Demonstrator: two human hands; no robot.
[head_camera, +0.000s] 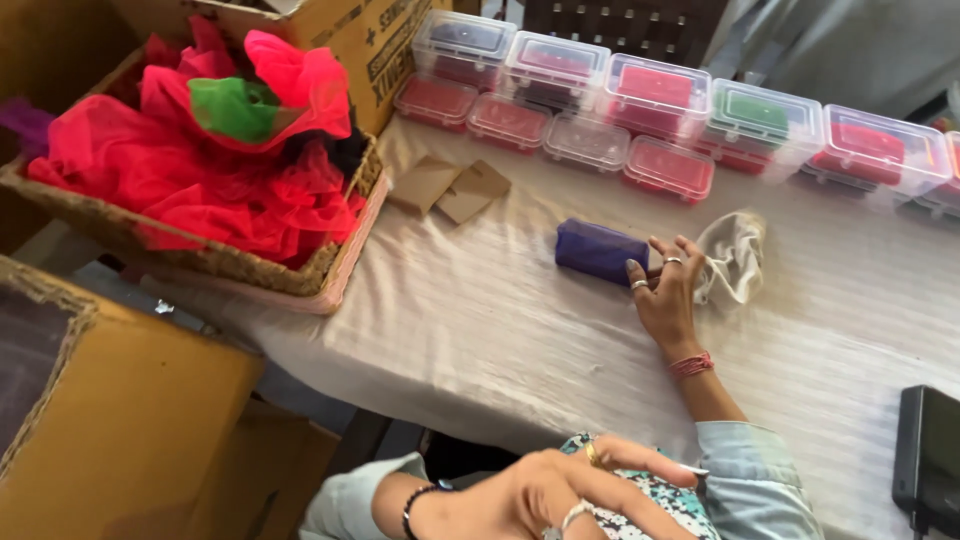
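My right hand (665, 290), fingers loosely spread, touches the purple wrapped block (601, 251) on the desk (480, 330); left hand (560, 492) empty, relaxed. Best: pinch block's near end squarely.

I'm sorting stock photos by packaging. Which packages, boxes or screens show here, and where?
Clear plastic boxes: a row along the table's far edge, red, green and dark contents.
Cardboard box: far left, brown, dark print.
Purple packet: mid-table, at the right hand.
Dark device: right edge, flat, black.
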